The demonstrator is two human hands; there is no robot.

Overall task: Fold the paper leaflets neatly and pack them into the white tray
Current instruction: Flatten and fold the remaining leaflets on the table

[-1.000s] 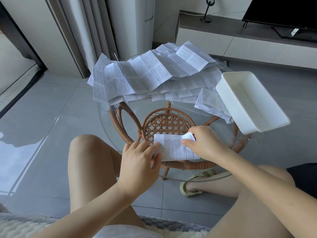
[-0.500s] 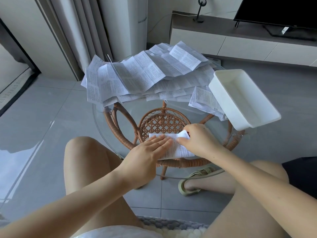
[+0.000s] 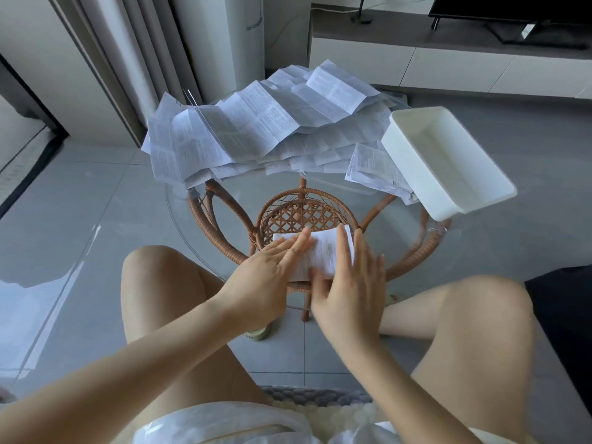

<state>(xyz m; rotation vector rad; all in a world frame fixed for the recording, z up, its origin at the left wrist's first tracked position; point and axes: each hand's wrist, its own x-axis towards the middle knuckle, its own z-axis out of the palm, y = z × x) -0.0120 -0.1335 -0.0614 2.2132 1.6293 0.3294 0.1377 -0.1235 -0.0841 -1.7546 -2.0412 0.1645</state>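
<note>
The left fingers [image 3: 296,248] are lying straight and together, pressing flat on the folded leaflet [image 3: 326,254], with the left hand [image 3: 266,277] bearing down behind them. The right fingers [image 3: 358,251] are stretching out straight and slightly apart along the leaflet's right edge. They are smeared by motion, so it is hard to say whether they are touching the paper or skimming over it. The right hand [image 3: 349,290] is gripping nothing.

The leaflet is sitting at the lower middle of the frame on the glass surface [image 3: 205,232], near its close rim. It is looking thin, light and springy, and is probably sliding easily on glass. One palm pinning while the other is stroking the crease flat seems wise. For lifting, pinching the folded edge is looking safest.

The white tray [image 3: 448,161] is waiting at the right of the frame, well apart from the hands, apparently empty and propped on a few loose leaflets [image 3: 371,165]. The unfolded pile [image 3: 256,133] is spreading across the upper middle.
</note>
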